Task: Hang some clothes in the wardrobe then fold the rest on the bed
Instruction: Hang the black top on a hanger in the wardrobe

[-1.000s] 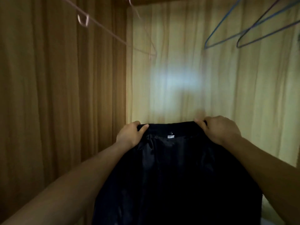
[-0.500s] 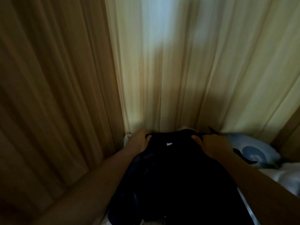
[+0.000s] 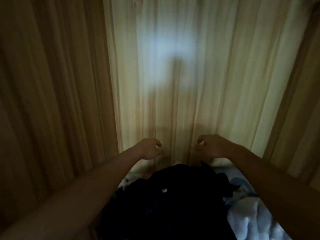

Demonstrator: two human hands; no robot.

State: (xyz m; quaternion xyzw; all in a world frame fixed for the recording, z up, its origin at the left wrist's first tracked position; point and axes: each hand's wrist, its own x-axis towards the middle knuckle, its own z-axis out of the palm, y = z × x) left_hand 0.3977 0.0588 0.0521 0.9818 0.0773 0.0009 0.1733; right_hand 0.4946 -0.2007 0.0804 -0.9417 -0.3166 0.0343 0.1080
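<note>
A dark navy garment with a small white label lies crumpled at the bottom of the wardrobe, on top of other laundry. My left hand hovers above its far left edge, fingers loosely curled and holding nothing. My right hand hovers above its far right edge, fingers likewise loosely curled and empty. Both hands are apart from the garment, in front of the wardrobe's back panel.
The wooden wardrobe back panel and left side wall enclose the space. A pale blue and white cloth lies to the right of the dark garment. A patterned blue item peeks out behind it.
Both hands held the garment's top edge and lowered it into the wardrobe bottom. Now they have let go and lifted off it. The hangers have left the view.
</note>
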